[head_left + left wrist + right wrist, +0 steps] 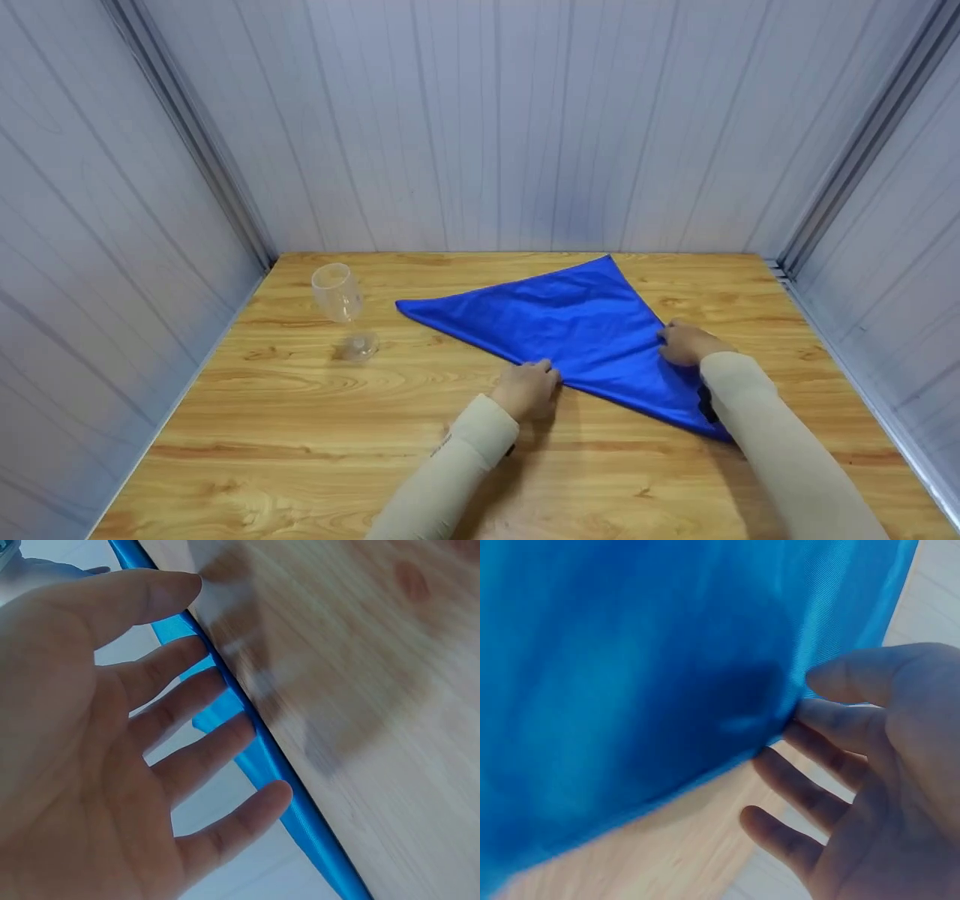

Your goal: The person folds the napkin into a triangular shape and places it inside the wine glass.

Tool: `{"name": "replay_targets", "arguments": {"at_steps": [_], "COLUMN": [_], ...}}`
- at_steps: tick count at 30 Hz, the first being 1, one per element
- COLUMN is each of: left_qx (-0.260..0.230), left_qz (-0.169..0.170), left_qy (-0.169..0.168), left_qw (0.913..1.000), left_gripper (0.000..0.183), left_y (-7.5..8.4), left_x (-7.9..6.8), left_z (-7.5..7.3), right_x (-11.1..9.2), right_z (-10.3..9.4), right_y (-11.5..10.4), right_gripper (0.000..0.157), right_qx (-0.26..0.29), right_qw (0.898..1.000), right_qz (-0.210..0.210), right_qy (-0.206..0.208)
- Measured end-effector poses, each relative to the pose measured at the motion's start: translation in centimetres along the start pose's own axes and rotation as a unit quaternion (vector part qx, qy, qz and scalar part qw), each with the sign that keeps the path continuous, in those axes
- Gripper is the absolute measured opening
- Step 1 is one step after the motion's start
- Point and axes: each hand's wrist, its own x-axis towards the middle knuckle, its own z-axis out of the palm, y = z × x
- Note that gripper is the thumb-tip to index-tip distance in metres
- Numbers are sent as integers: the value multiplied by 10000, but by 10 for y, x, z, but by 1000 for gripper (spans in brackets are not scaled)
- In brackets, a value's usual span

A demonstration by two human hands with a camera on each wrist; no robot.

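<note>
A blue satiny cloth (555, 315), folded to a triangle, lies on the wooden table, one point toward the back wall. My left hand (527, 388) is at the middle of its front folded edge. In the left wrist view its fingers (202, 765) are spread and fairly straight, with tips at that fold; the thumb stands apart. My right hand (686, 343) is at the cloth's right edge. In the right wrist view its thumb and index finger pinch that edge, while the other fingers (780, 836) extend below it.
A clear stemmed wine glass (337, 292) stands upright at the table's left, away from both hands. Pale panelled walls (465, 127) enclose the wooden table (300, 427) at the back and both sides.
</note>
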Motion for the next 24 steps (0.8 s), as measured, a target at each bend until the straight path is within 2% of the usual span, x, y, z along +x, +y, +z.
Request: {"name": "replay_targets", "arguments": {"at_steps": [9, 20, 24], "left_qx": [-179, -701, -890], "left_qz": [-128, -228, -234], "left_qy": [-159, -245, -182], "left_qw": [9996, 9970, 9956], "left_gripper": [37, 37, 38], "left_y": [-8, -25, -31], "left_x": [2, 12, 14], "left_z": [-2, 1, 2], "right_x": [-5, -7, -8], "right_z": [-3, 2, 5], "right_y": [-4, 0, -1], "right_gripper": [49, 49, 50], "right_qx": [66, 147, 30], "right_qw": [9997, 9994, 9991], "right_qz": [-125, -324, -405], "right_qy": [-210, 56, 125]}}
